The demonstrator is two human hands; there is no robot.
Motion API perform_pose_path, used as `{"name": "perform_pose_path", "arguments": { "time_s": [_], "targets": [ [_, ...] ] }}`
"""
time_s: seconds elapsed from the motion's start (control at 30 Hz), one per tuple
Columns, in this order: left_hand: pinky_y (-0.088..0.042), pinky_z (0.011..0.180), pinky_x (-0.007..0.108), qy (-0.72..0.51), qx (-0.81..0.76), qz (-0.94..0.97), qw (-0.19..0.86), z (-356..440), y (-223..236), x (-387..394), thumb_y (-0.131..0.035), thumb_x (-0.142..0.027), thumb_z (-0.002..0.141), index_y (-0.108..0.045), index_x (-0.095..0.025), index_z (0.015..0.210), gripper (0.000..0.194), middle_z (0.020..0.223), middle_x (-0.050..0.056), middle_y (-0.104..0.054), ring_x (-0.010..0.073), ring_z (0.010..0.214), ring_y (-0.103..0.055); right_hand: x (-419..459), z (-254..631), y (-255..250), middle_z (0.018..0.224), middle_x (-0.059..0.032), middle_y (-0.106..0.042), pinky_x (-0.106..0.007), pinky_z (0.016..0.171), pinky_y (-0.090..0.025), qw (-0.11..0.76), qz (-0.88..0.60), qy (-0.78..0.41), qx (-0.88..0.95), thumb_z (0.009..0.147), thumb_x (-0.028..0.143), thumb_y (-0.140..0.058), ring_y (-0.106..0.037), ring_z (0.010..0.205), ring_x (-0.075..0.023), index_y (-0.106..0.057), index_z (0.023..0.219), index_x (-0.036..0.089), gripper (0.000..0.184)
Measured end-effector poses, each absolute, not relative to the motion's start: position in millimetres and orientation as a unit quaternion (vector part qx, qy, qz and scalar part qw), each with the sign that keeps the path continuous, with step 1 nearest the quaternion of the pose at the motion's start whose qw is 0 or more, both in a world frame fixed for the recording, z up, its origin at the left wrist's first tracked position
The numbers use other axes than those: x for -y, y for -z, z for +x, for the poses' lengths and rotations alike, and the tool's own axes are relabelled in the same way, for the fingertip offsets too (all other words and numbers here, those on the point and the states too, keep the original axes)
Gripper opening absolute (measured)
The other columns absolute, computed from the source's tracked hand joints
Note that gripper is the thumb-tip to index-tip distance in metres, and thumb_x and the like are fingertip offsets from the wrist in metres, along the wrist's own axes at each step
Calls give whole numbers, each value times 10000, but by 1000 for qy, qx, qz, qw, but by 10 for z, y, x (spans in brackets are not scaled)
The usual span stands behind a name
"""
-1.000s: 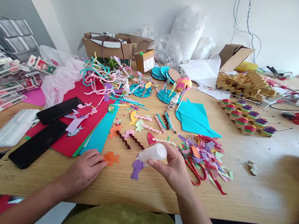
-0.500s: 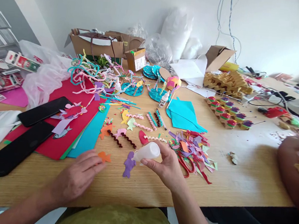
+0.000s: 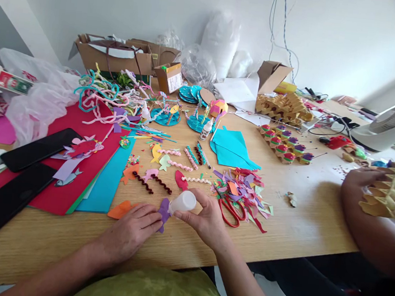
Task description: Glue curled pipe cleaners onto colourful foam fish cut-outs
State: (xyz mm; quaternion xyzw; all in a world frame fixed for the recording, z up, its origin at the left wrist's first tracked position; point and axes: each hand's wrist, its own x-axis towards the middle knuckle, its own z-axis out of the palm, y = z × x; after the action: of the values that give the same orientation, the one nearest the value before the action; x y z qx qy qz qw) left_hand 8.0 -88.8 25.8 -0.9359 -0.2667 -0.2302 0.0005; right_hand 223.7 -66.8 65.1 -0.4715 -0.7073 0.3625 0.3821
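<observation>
In my right hand (image 3: 207,219) a white squeeze glue bottle (image 3: 185,201) is tipped sideways, its nozzle end pointing left at a purple paper cutout (image 3: 164,210). My left hand (image 3: 130,233) lies flat on the wood, fingers stretched out, fingertips resting on the cutout's left edge and partly covering it. An orange paper cutout (image 3: 118,209) lies by the left hand, partly hidden by it. Beyond the hands are fish-shaped cutouts with twisted pipe cleaners, including a red fish (image 3: 181,180) and a pink one (image 3: 150,175).
Right of my hand lie red-handled scissors (image 3: 231,213) and paper scraps (image 3: 245,191). Two black phones (image 3: 8,203) and coloured sheets (image 3: 106,176) are on the left. At right, a co-worker's arm (image 3: 364,208) is beside an egg-carton piece (image 3: 385,191).
My left hand has moved right, onto the purple cutout. The bottle stays tipped over the cutout in my right hand. The view has turned rightward, bringing more of the co-worker's egg-carton piece into sight.
</observation>
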Motion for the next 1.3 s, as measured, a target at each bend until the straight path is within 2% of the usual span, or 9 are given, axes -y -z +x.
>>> {"name": "perform_pose_path", "arguments": {
  "time_s": [0.2, 0.73, 1.1, 1.3],
  "targets": [
    [-466, 886, 418, 228, 270, -935, -9, 68, -197, 893, -336, -85, 933, -620, -122, 1051, 310, 993, 93, -668, 219, 979, -553, 672, 2211, -648, 702, -2, -609, -252, 624, -402, 379, -479, -345, 713, 719, 428, -688, -557, 698, -173, -612, 746, 200, 242],
    [-437, 929, 487, 207, 293, -933, -31, 30, -90, 919, -375, -86, 920, -605, -137, 1083, 287, 1057, 87, -645, 249, 1042, -522, 682, 2173, -650, 658, 5, -573, -250, 614, -391, 365, -472, -366, 714, 739, 426, -667, -534, 675, -158, -594, 685, 196, 247],
    [-418, 933, 496, 209, 289, -934, -28, 20, -62, 913, -413, -89, 906, -599, -144, 1096, 272, 1063, 84, -641, 249, 1041, -517, 680, 2135, -656, 665, 4, -590, -234, 619, -392, 368, -467, -370, 714, 740, 418, -666, -542, 680, -149, -600, 685, 189, 245],
    [-412, 944, 488, 207, 290, -934, -23, 17, -42, 917, -377, -94, 921, -603, -149, 1097, 292, 1062, 80, -642, 246, 1048, -509, 655, 2134, -638, 651, 8, -568, -233, 605, -376, 373, -474, -350, 716, 732, 408, -672, -538, 676, -151, -576, 666, 191, 246]
  ]
}}
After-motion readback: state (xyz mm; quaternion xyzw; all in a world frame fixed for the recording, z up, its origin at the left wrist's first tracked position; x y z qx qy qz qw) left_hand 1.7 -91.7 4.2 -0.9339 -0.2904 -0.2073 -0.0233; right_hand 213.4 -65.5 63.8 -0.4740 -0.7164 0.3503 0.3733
